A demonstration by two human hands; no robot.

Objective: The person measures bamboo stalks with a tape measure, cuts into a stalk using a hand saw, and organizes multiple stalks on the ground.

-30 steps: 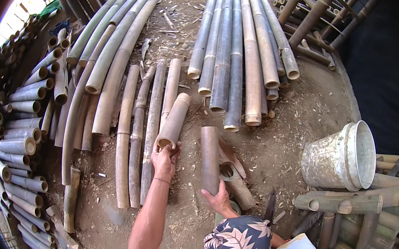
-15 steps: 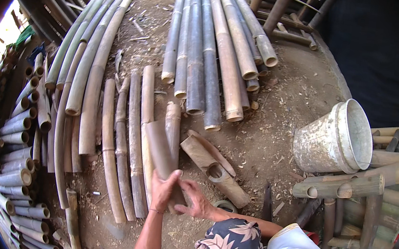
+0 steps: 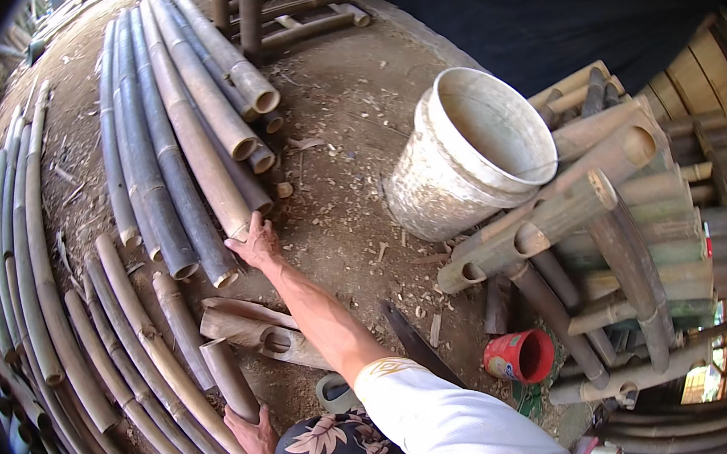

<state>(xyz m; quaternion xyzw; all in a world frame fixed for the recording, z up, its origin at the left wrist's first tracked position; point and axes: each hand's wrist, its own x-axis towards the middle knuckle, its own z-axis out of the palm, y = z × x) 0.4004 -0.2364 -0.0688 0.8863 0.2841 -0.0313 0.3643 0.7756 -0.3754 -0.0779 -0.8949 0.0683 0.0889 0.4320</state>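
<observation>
A short length of brown bamboo (image 3: 229,379) tilts up out of my left hand (image 3: 256,437), whose fingers close round its lower end. My right arm reaches forward. At the near end of a long tan bamboo pole (image 3: 197,150), my right hand (image 3: 259,245) closes its fingers on the rim. That pole lies among several long grey and tan poles (image 3: 150,176) on the ground. Close to my left hand are a split bamboo piece with a round hole (image 3: 253,335) and another short bamboo length (image 3: 181,329).
A dirty white bucket (image 3: 418,184) stands to the right, beside a bamboo frame with notched rails (image 3: 552,222). A red tin (image 3: 503,354) and a dark curved blade (image 3: 417,343) lie nearer me. More bamboo poles (image 3: 37,217) are spread at the left.
My right hand has left the short bamboo length and reached out to the long pole's end. My left hand keeps the short length, now lower. The view has turned right.
</observation>
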